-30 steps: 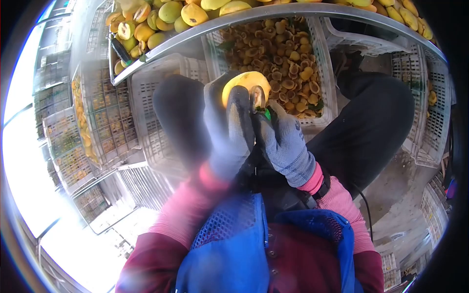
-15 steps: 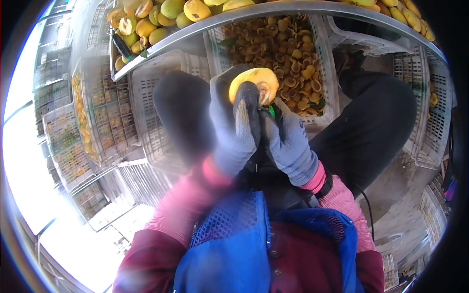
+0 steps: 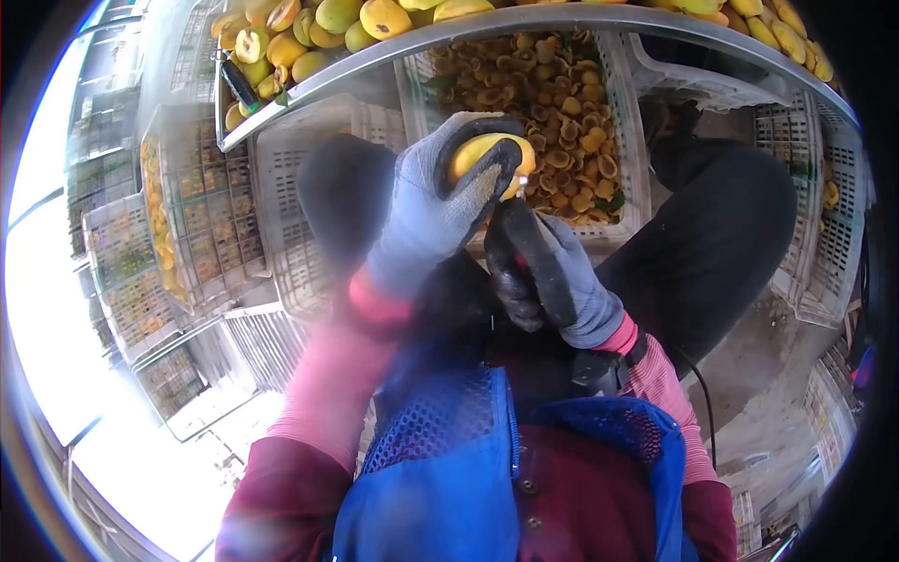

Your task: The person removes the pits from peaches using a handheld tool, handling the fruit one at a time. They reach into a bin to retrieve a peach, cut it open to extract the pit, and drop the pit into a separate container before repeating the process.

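Observation:
My left hand (image 3: pixel 445 183) wraps round a yellow fruit (image 3: pixel 487 155), with fingers over its far side and the thumb across its near side. Just below and to the right, my right hand (image 3: pixel 538 267) is closed on what looks like a small knife (image 3: pixel 523 181). Only a bright tip shows against the fruit's lower right edge, and the rest is hidden in the fingers. Both hands wear grey gloves with dark palms and are held above my lap.
Beyond the hands a crate (image 3: pixel 635 178) holds many cup-shaped orange-brown fruit pieces. A metal-rimmed tray (image 3: pixel 375 70) of yellow and green fruit runs across the top, with a dark-handled tool (image 3: pixel 241 86) in its left corner. Stacked crates (image 3: pixel 208 206) stand left, others (image 3: pixel 829 215) right.
My left hand has turned the fruit, so its cut brown hollow no longer shows. The right hand has moved slightly down and rotated, and the green part at its fingers is out of sight.

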Tool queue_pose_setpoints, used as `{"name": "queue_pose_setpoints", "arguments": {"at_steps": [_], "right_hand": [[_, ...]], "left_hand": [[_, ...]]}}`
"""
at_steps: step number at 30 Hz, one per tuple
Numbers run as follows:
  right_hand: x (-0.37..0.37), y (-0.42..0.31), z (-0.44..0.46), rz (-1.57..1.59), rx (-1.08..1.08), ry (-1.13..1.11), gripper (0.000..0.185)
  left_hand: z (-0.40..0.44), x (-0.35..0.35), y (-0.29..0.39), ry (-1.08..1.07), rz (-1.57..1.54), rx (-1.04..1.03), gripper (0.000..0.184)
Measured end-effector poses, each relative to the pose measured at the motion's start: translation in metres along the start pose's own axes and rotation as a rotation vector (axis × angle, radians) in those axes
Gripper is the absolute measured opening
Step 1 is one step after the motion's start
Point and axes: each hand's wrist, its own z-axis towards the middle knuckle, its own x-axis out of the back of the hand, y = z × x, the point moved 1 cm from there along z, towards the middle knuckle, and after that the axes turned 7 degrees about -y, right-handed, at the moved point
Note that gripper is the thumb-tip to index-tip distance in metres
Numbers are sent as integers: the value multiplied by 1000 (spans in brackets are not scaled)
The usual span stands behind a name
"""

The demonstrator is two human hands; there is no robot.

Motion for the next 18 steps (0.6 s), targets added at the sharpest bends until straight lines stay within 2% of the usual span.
{"name": "queue_pose_setpoints", "arguments": {"at_steps": [1, 4, 7, 10, 14, 17, 18], "right_hand": [[-5, -8, -1, 327, -126, -116, 31], [-9, 7, -1, 836, -208, -361, 43], [-10, 11, 1, 1087, -240, -530, 47], [-9, 17, 5, 1099, -168, -640, 47], [-1, 23, 9, 1043, -123, -632, 46], [0, 23, 14, 1029, -102, -687, 44], [0, 21, 14, 1028, -89, -711, 43]], "left_hand": [[0, 0, -2, -25, -47, -31, 24], [-1, -2, -7, -60, -217, -92, 27], [-5, -8, -11, -64, -306, -24, 26], [-8, -20, -20, 16, -456, 33, 27], [-12, -30, -23, 140, -590, 110, 26], [-16, -28, -33, 223, -539, 144, 25], [-14, -29, -28, 311, -1152, 295, 26]]}}
